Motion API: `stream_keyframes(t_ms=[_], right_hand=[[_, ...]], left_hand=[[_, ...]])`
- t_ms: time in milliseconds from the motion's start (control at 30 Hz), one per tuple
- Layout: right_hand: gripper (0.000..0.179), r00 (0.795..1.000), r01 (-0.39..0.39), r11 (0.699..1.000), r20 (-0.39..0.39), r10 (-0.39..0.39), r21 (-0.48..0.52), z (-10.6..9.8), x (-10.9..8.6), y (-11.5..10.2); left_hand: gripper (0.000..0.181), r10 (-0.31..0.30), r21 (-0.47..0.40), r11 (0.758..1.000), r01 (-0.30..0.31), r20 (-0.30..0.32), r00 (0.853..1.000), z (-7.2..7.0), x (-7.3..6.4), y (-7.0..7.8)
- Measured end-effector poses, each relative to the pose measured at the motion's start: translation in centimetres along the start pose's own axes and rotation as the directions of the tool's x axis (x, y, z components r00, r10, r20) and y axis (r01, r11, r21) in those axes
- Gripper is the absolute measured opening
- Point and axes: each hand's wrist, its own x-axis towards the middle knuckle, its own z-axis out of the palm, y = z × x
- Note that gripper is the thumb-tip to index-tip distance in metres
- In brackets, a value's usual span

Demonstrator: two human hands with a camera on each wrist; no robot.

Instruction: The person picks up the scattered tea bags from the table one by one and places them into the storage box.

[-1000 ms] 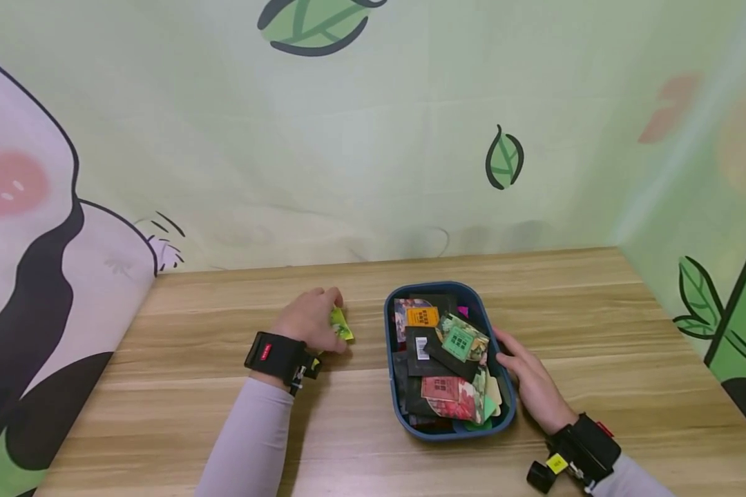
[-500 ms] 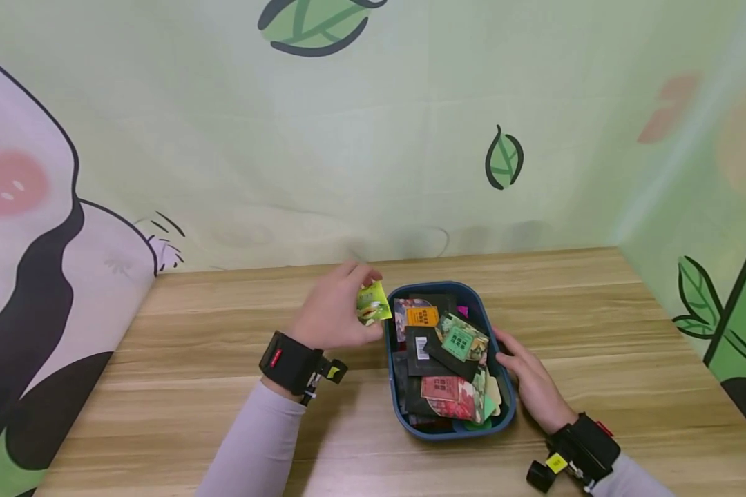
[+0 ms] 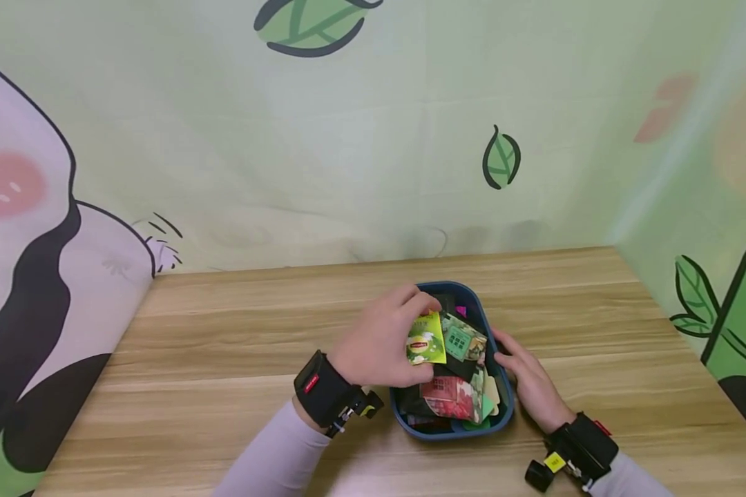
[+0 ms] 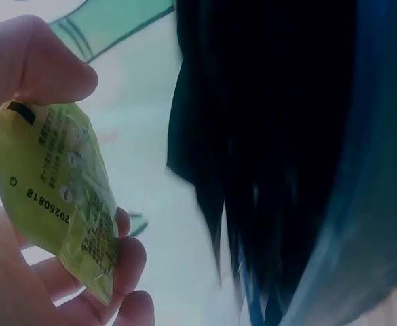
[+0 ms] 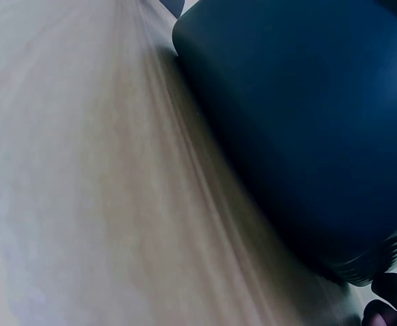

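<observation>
My left hand (image 3: 376, 342) pinches a yellow-green tea bag packet (image 3: 427, 340) between thumb and fingers, over the left part of a dark blue plastic bin (image 3: 450, 436). In the left wrist view, the packet (image 4: 55, 190) shows its printed back, with the bin's wall close by on the right. Several packets fill the bin, among them a black one with a green label (image 3: 463, 342) and one with a red floral print (image 3: 452, 395). My right hand (image 3: 534, 383) rests against the bin's right side with its fingers extended. The left hand hides the bin's left rim.
The bin stands on a wood-grain table (image 3: 236, 331). Behind the table hangs a pale green backdrop (image 3: 360, 172) printed with leaves, and a panda figure is printed at the left. Black camera straps (image 3: 581, 449) sit on both wrists.
My left hand has picked the tea bag packet up off the table and carried it right, from beside the bin to above it. The right hand and bin have stayed in place.
</observation>
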Motion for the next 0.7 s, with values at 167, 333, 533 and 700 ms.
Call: stream_keyframes(t_ms=[167, 333, 533, 700], right_hand=[[0.063, 1.000, -0.015, 1.000, 0.003, 0.015, -0.010, 0.0, 0.1, -0.1], [0.062, 1.000, -0.007, 1.000, 0.008, 0.007, -0.015, 0.0, 0.1, 0.0], [0.060, 1.000, -0.007, 1.000, 0.010, 0.007, -0.012, 0.0, 0.2, 0.0], [0.059, 1.000, 0.003, 1.000, 0.013, -0.003, -0.017, 0.0, 0.2, 0.0]], left_hand=[[0.074, 0.026, 0.031, 0.999, -0.027, 0.055, 0.998, 0.8, 0.1, 1.1], [0.075, 0.062, 0.068, 0.995, -0.066, 0.063, 0.996, 1.5, 0.0, 1.7], [0.080, 0.080, 0.097, 0.992, -0.085, 0.056, 0.995, 1.6, -0.1, 1.8], [0.089, 0.082, 0.106, 0.991, -0.088, 0.063, 0.995, 1.4, -0.1, 1.8]])
